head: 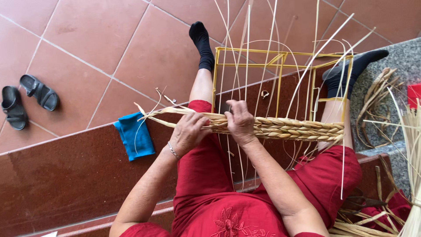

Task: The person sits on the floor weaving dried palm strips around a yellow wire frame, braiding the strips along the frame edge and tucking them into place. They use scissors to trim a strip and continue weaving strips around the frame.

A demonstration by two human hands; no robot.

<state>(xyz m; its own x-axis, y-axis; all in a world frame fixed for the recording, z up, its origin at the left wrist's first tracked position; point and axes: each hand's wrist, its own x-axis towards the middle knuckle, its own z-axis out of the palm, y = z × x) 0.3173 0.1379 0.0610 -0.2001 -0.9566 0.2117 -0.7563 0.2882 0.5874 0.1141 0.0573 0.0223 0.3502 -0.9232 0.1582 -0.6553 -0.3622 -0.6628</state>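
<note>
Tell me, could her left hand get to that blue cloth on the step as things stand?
Probably yes. The blue cloth lies on the step just left of the left hand, with nothing between them. But that hand grips the woven straw braid, so it would have to let go first.

There is a single view, from a camera worn on the person's head, looking almost straight down over the chest and lap. It sits close to the left hand and right hand, which fill the middle of the picture. The legs stretch away toward the top edge, so the view faces forward and downward. The tiled floor lies farther off, filling the upper left, and a stone step crosses the lower left
</note>
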